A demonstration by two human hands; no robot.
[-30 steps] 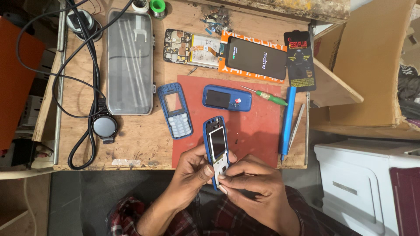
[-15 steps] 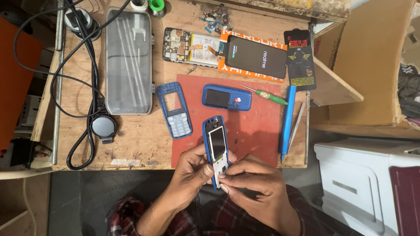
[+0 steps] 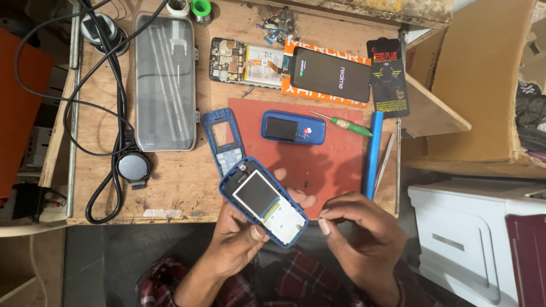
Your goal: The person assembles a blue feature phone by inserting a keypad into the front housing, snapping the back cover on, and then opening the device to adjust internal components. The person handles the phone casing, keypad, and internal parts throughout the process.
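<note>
My left hand (image 3: 242, 239) grips the opened blue phone (image 3: 263, 207) from beneath, screen up, over the bench's near edge. My right hand (image 3: 357, 236) hovers just beside it, fingertips pinched together, apparently empty. The red mat (image 3: 335, 165) lies beyond.

The left hand (image 3: 242, 236) holds an opened blue phone body (image 3: 264, 207) near the wooden table's (image 3: 102, 182) near edge; the right hand (image 3: 358, 236) curls just right of it, fingertips pinched.
</note>
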